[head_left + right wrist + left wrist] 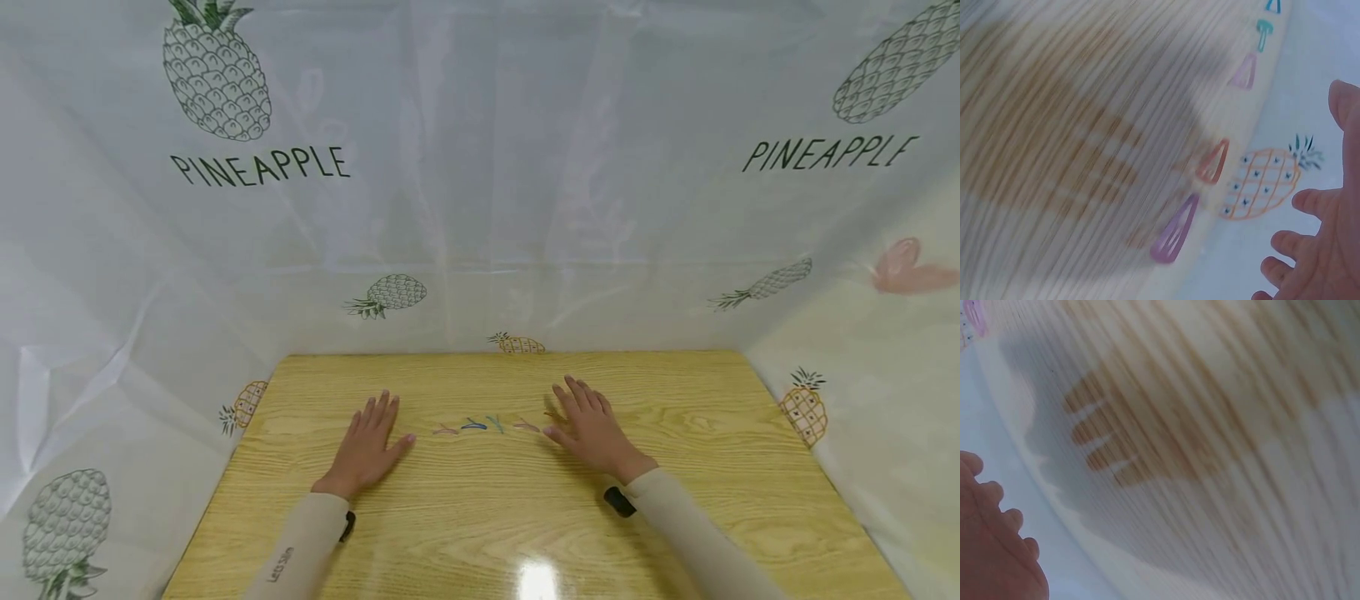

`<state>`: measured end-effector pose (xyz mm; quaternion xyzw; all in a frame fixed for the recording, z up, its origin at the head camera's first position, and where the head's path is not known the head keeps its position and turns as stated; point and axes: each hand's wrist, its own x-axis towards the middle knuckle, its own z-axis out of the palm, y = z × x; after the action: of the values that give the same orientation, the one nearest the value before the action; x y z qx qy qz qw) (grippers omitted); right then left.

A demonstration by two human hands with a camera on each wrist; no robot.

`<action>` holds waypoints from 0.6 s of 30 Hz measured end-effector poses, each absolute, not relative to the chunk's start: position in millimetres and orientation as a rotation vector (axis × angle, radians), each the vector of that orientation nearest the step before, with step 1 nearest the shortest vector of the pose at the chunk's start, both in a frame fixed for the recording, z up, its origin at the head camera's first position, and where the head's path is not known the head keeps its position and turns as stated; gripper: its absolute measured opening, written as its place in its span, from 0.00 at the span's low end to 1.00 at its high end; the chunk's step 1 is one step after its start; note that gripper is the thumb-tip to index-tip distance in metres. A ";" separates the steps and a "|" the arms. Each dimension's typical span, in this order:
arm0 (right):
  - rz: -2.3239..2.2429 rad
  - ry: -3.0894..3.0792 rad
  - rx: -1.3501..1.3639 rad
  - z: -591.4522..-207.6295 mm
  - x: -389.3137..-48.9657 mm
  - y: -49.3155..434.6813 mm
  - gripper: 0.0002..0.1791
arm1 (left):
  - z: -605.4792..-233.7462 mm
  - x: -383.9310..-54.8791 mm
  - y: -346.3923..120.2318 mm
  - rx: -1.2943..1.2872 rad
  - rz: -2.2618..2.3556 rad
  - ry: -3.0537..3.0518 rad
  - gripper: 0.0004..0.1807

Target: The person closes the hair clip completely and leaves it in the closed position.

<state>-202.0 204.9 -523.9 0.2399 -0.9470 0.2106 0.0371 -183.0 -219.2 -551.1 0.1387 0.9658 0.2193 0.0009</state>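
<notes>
A row of snap hair clips lies on the wooden table: a pink clip [445, 431], a blue clip [474, 426], a teal clip [495, 424] and another pink clip [527, 426]. My left hand [365, 446] spreads its fingers left of the row, holding nothing. On the other side my right hand [592, 429] is spread too, its thumb near the row's right end. It partly covers an orange clip [1213, 162] in the head view. The right wrist view also shows a purple clip [1174, 231] beyond the orange one. Both hands appear raised above the tabletop.
The wood-grain table [487, 517] has a light glare near its front. A white curtain [495, 208] printed with pineapples surrounds its back and sides. Hand shadows and reflections fall on the tabletop in both wrist views.
</notes>
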 end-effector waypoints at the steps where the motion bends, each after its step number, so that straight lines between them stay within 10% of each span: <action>1: 0.638 -2.911 0.741 -523.9 -202.4 201.5 0.43 | -551.2 -183.0 -218.0 0.437 0.686 3.035 0.46; 18: 0.604 -2.955 0.852 -522.4 -199.4 144.9 0.40 | -546.2 -175.0 -203.2 0.499 0.718 3.026 0.45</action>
<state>-199.4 144.9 -522.4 0.2717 -0.9429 0.1927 0.0038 -175.0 -203.2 -546.2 0.1583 0.9607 0.2280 -0.0040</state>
